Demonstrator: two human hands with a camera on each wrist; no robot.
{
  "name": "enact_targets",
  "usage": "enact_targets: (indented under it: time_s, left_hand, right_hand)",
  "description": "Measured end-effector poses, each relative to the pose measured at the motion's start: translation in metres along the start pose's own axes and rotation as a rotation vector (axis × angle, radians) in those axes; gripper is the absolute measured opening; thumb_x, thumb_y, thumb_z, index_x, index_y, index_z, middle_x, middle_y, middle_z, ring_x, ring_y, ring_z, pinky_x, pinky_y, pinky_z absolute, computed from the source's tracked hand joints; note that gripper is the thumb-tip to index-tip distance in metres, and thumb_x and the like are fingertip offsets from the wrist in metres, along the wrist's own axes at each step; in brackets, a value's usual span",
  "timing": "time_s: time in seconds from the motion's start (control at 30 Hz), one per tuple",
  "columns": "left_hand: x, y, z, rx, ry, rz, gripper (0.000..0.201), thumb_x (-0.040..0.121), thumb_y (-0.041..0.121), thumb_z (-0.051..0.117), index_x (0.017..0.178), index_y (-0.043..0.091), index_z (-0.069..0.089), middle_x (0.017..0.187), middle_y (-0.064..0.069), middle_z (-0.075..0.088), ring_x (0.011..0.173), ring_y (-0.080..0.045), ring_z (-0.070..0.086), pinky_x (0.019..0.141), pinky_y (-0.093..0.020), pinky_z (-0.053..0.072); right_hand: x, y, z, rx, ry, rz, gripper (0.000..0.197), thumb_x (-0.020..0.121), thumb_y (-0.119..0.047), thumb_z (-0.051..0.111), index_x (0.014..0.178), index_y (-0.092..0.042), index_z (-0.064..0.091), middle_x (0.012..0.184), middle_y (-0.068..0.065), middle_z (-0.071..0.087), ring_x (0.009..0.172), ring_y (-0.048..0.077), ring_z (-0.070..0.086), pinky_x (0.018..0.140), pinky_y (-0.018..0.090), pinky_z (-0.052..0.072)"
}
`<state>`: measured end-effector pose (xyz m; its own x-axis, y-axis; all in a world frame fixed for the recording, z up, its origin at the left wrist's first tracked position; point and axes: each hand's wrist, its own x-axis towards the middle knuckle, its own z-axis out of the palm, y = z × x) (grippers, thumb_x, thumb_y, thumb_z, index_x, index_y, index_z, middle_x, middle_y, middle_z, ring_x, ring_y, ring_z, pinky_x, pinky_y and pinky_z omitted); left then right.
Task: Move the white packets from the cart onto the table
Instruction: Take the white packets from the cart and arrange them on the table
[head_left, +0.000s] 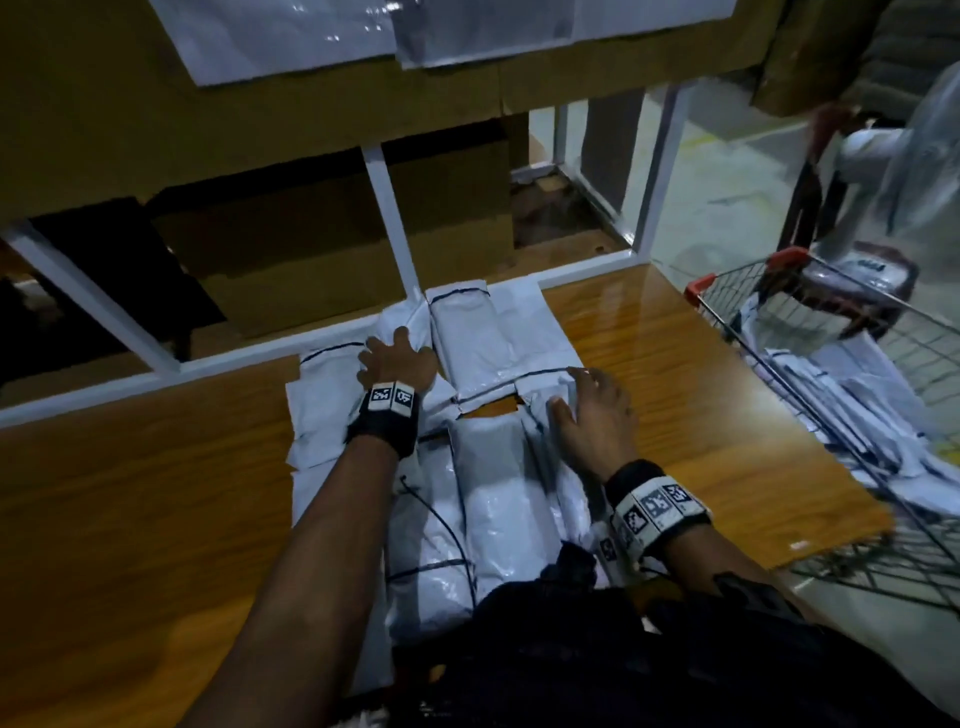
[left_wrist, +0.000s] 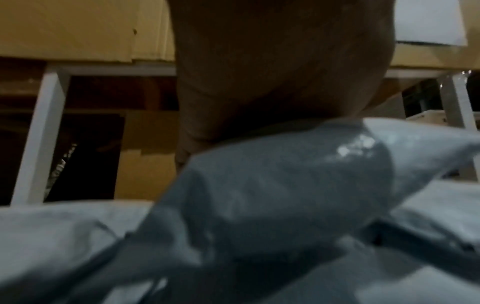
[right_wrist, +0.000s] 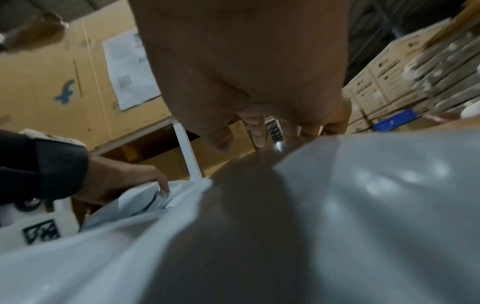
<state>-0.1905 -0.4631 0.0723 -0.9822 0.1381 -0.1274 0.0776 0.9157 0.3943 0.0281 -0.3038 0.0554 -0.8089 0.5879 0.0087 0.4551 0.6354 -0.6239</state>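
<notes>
Several white packets (head_left: 493, 499) lie side by side on the wooden table (head_left: 675, 364) in the head view. My left hand (head_left: 397, 358) rests with spread fingers on a far-left packet (head_left: 332, 395); the left wrist view shows that packet (left_wrist: 285, 185) bulging under the palm (left_wrist: 272, 72). My right hand (head_left: 592, 410) lies over the right edge of a middle packet (head_left: 545, 395), fingers loosely bent, thumb on top. The right wrist view shows this packet (right_wrist: 376, 205) below the right hand's fingers (right_wrist: 257, 131), with my left hand (right_wrist: 124, 181) beyond. More packets (head_left: 852, 400) fill the wire cart (head_left: 852, 332).
The cart with red corner caps stands against the table's right edge. Another person (head_left: 883, 78) stands behind it with a clear plastic bag (head_left: 924, 171). A white metal frame (head_left: 387, 208) and cardboard boxes (head_left: 311, 270) lie beyond the table's far edge.
</notes>
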Motion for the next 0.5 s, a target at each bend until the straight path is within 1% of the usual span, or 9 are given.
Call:
enact_targets:
  time_s: [0.03, 0.1, 0.2, 0.3, 0.4, 0.5]
  left_hand:
    - [0.003, -0.003, 0.007, 0.017, -0.002, 0.006, 0.055, 0.094, 0.046, 0.045, 0.146, 0.029, 0.034, 0.155, -0.022, 0.020, 0.141, -0.043, 0.022, 0.114, -0.056, 0.020]
    - [0.008, -0.007, 0.022, 0.023, 0.012, 0.026, 0.058, 0.094, 0.050, 0.046, 0.147, 0.031, 0.032, 0.159, -0.022, 0.013, 0.144, -0.044, 0.016, 0.116, -0.057, 0.017]
    - [0.010, -0.010, 0.033, 0.028, 0.101, 0.058, 0.062, 0.089, 0.050, 0.055, 0.145, 0.030, 0.039, 0.162, -0.021, 0.007, 0.147, -0.045, 0.009, 0.114, -0.059, 0.017]
    - [0.010, -0.012, 0.036, 0.016, 0.077, 0.088, 0.068, 0.087, 0.052, 0.058, 0.146, 0.027, 0.038, 0.163, -0.022, 0.002, 0.147, -0.046, 0.005, 0.113, -0.061, 0.015]
    - [0.010, -0.013, 0.030, -0.030, 0.058, 0.087, 0.073, 0.086, 0.064, 0.055, 0.147, 0.028, 0.038, 0.163, -0.020, -0.001, 0.147, -0.046, 0.007, 0.114, -0.060, 0.015]
    - [0.010, -0.014, 0.027, -0.082, 0.027, 0.085, 0.078, 0.086, 0.072, 0.047, 0.149, 0.029, 0.035, 0.164, -0.017, -0.001, 0.148, -0.043, 0.006, 0.116, -0.059, 0.013]
  right_hand:
    - [0.000, -0.001, 0.002, -0.007, 0.010, 0.009, 0.062, 0.086, -0.050, 0.035, 0.142, -0.023, 0.040, 0.151, 0.013, 0.032, 0.135, 0.038, 0.029, 0.106, 0.056, 0.031]
    - [-0.002, 0.000, 0.005, -0.024, 0.023, 0.029, 0.062, 0.087, -0.049, 0.036, 0.143, -0.023, 0.039, 0.151, 0.012, 0.032, 0.134, 0.038, 0.029, 0.104, 0.055, 0.031]
    - [-0.005, -0.001, 0.006, -0.048, 0.017, 0.053, 0.065, 0.087, -0.052, 0.036, 0.145, -0.020, 0.039, 0.152, 0.013, 0.030, 0.135, 0.039, 0.028, 0.103, 0.054, 0.032]
    - [-0.009, -0.005, 0.004, -0.057, -0.005, 0.060, 0.068, 0.086, -0.053, 0.036, 0.146, -0.019, 0.040, 0.154, 0.014, 0.028, 0.137, 0.039, 0.026, 0.106, 0.054, 0.031]
    - [-0.012, -0.007, 0.001, -0.021, -0.017, 0.060, 0.069, 0.084, -0.052, 0.038, 0.145, -0.020, 0.041, 0.156, 0.013, 0.027, 0.139, 0.037, 0.025, 0.107, 0.057, 0.029]
    - [-0.014, -0.007, -0.003, 0.029, 0.004, 0.065, 0.067, 0.084, -0.050, 0.043, 0.144, -0.021, 0.043, 0.155, 0.012, 0.031, 0.140, 0.035, 0.028, 0.109, 0.056, 0.029]
